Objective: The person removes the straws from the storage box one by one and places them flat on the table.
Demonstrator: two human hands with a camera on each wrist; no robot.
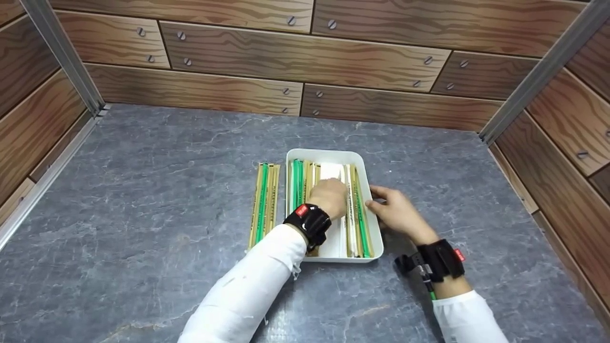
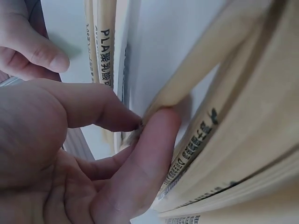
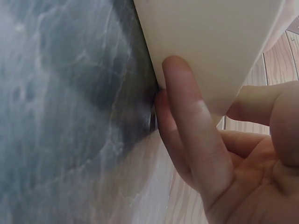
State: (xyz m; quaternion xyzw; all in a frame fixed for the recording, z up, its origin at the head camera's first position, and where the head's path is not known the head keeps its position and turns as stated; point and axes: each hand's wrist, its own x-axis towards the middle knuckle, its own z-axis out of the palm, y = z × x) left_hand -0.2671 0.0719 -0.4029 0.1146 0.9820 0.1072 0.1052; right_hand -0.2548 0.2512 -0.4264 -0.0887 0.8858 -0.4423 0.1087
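White sleeves come in from the near edge of the grey stone counter [image 1: 143,190], each wrist wearing a black strap. Ahead of them sits a white tray [image 1: 374,247] packed with paper-wrapped straws [image 1: 360,216], some green, some pale, lying lengthwise. The left hand [image 1: 329,197] is down inside the tray, and its thumb and forefinger [image 2: 149,154] pinch the end of one tan wrapped straw [image 2: 196,84] among the others. The right hand [image 1: 398,212] rests against the tray's right wall, fingers [image 3: 191,121] laid nearly straight along the outside and the thumb over the rim, steadying it. Just left of the tray, apart from both hands, two more wrapped straws [image 1: 263,202] lie side by side on the counter. Beyond them stands a wood-pattern back wall [image 1: 305,62].
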